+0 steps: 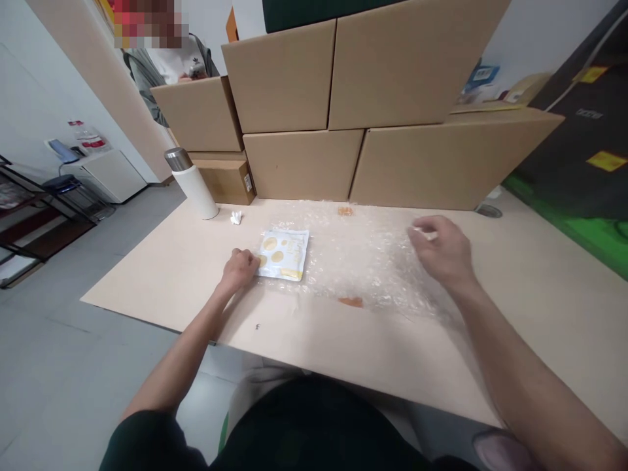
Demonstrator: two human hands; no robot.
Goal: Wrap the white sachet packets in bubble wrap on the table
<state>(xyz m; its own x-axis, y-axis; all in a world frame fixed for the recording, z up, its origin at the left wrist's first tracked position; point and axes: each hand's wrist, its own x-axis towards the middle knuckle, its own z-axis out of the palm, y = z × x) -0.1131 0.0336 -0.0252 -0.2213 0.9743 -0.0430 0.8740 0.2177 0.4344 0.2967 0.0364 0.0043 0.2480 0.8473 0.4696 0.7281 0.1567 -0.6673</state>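
Note:
A flat white packet point(283, 255) printed with yellow circles lies on the left end of a sheet of clear bubble wrap point(353, 255), which is spread over the table. My left hand point(240, 267) is at the packet's lower left edge, fingers curled and closed on it. Over the right end of the wrap, my right hand point(445, 254) is raised a little, thumb and fingers pinched on what looks like the wrap's edge. A small whitish bit shows between those fingers and is partly hidden. Two orange-brown tape pieces point(350, 302) sit at the wrap's near and far edges.
Stacked cardboard boxes point(304, 167) line the table's far side. A white bottle with a metal cap point(195, 190) and a crumpled tissue point(236, 217) stand at the left of the table point(161, 281). Beyond the boxes, a person point(171, 62) holds a small object.

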